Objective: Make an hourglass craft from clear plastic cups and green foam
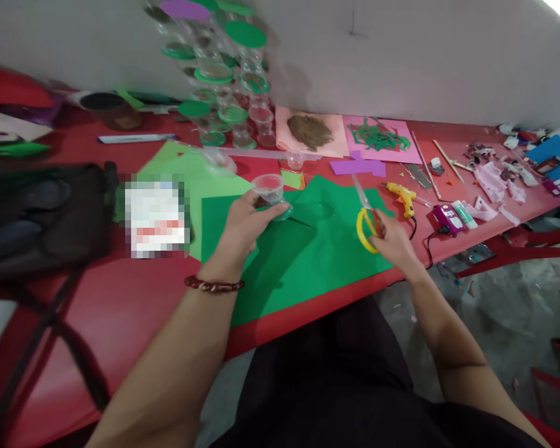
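My left hand [247, 225] grips a clear plastic cup piece [268, 188], which looks like two small cups joined end to end, above the left part of a green paper sheet [303, 267]. In my right hand [392, 239] is a pair of scissors [366, 227] with yellow and orange handles, its blades pointing away from me over the sheet's right side. A dark slit or thin line shows in the green sheet just right of the cup piece. A faint round outline, perhaps a clear lid, lies on the sheet between my hands.
Stacked clear cups [233, 118] with green and purple discs stand against the wall. A yellow glue gun [402, 198], a purple box [448, 219] and purple paper [359, 167] lie to the right. A black bag [51, 218] and light green paper [196, 177] occupy the left.
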`<state>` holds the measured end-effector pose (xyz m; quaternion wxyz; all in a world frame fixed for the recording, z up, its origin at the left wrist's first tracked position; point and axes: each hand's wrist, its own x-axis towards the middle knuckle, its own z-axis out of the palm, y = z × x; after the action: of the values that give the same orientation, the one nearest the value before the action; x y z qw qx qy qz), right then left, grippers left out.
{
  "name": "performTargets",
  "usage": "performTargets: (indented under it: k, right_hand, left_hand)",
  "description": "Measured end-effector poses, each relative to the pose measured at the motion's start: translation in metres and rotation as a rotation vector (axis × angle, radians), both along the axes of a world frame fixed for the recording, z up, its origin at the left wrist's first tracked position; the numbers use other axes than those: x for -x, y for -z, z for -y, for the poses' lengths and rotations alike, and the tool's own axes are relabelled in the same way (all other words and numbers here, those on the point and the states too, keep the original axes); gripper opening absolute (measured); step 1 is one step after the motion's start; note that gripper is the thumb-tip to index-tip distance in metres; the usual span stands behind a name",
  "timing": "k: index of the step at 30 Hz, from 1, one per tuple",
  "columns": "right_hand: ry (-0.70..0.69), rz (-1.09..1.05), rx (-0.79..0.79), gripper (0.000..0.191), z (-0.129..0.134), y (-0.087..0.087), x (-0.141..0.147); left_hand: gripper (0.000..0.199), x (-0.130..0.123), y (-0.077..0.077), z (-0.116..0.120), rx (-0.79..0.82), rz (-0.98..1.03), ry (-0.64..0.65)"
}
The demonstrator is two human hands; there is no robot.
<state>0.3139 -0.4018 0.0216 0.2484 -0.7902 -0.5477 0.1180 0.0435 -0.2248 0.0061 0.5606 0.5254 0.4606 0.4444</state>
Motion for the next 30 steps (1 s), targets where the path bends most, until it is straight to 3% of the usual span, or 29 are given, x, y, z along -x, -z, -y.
performTargets:
  k: [5, 9, 11, 14, 17, 19, 23, 27, 30]
  right_hand:
    - [-0.113, 0.118, 0.172, 0.068, 0.002, 0.005, 0.032]
    - [-0.147, 0.183, 0.141, 0.038, -0.001, 0.0, 0.022]
    - [-0.049, 0.216, 0.08, 0.035, -0.005, -0.001, 0.005]
    - [0.195, 0.284, 0.082, 0.05, -0.011, 0.003, -0.02]
    - [0.211, 0.236, 0.152, 0.046, -0.012, 0.008, -0.039]
    - [0.273, 0.239, 0.104, 0.043, -0.012, 0.008, -0.052]
    - [0.61, 0.179, 0.035, 0.049, -0.021, -0.002, -0.086]
    - [0.636, 0.008, 0.079, 0.026, -0.044, -0.013, -0.115]
    - [0.637, -0.166, 0.053, 0.01, -0.055, -0.018, -0.119]
  left_hand:
    - [0.042, 0.0, -0.001, -0.001, 0.04, 0.034, -0.007]
    - [0.039, -0.002, 0.001, 0.001, 0.04, -0.001, 0.021]
    - [0.039, -0.003, 0.001, 0.002, 0.043, -0.024, 0.034]
    - [0.04, -0.003, 0.001, 0.004, 0.032, -0.036, 0.037]
    - [0.041, -0.003, 0.002, 0.004, 0.023, -0.031, 0.041]
    - [0.041, -0.003, 0.003, 0.004, 0.021, -0.023, 0.039]
    - [0.045, -0.002, 0.001, 0.003, 0.01, -0.021, 0.074]
    - [0.049, -0.001, 0.0, 0.002, 0.008, -0.016, 0.096]
    - [0.046, -0.001, 0.004, 0.0, -0.002, -0.031, 0.118]
